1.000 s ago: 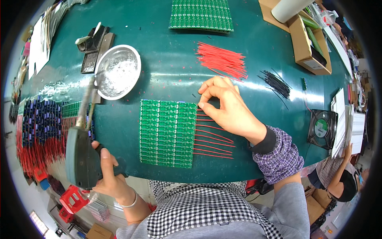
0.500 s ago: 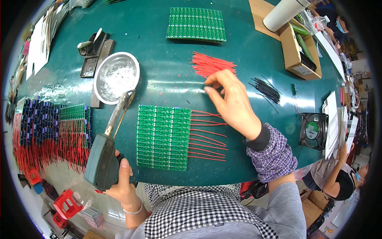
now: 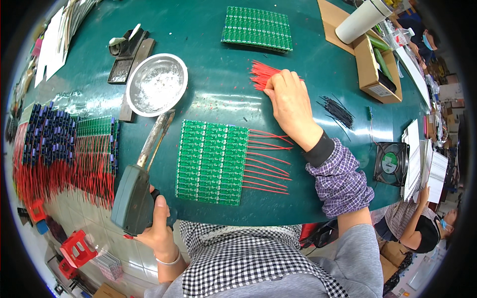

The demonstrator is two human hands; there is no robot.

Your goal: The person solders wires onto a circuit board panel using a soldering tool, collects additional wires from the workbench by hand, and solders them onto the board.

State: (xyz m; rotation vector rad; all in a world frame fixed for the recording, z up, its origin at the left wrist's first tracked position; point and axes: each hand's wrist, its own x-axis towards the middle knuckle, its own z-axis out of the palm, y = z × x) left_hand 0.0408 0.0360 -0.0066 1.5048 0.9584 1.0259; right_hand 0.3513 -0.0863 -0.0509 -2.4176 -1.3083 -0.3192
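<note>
A black-and-white checked apron (image 3: 238, 258) lay over a grey top (image 3: 355, 253); a purple plaid oversleeve (image 3: 340, 181) ended in a dark cuff (image 3: 319, 151) at the right wrist (image 3: 309, 137); a pale bangle (image 3: 169, 262) circled the left.

Tabletop (image 3: 213, 59): dark green. Board panel (image 3: 212, 161), centre: green, pale marks. Soldering gun (image 3: 131, 198), 8 o'clock: grey-green body. Wire pile (image 3: 263, 74), between 12 and 1: bright red. Short wires (image 3: 338, 112), 2 o'clock: black. Bowl (image 3: 157, 84), 10 o'clock: silvery. Sleeve cover (image 3: 340, 181), between 3 and 4: purple plaid, black cuff (image 3: 318, 151). Apron (image 3: 243, 258), 6 o'clock: black-and-white check. Fan (image 3: 391, 163), 3 o'clock: black, green hub.
</note>
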